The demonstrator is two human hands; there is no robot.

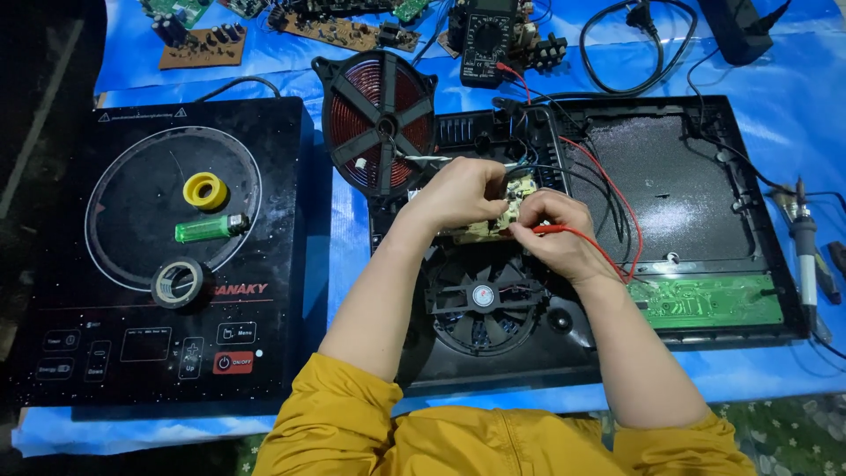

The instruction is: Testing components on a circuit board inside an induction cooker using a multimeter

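Observation:
An opened black induction cooker base [679, 194] lies before me with a round fan [483, 298] and a green control board [709, 300] inside. My left hand [454, 192] pinches a small pale circuit board [511, 204] above the fan. My right hand [551, 234] holds a red test probe [551, 229] against that board; its red lead [617, 189] loops back to a black multimeter [486, 40]. The copper coil disc [379, 119] is tipped up behind my left hand.
A black glass cooker top [167, 256] lies at left with a yellow tape roll [204, 190], a green lighter [210, 229] and a dark tape roll [181, 284] on it. A soldering iron [806, 251] rests at right. Loose circuit boards [203, 44] and cables [648, 44] lie on the blue sheet behind.

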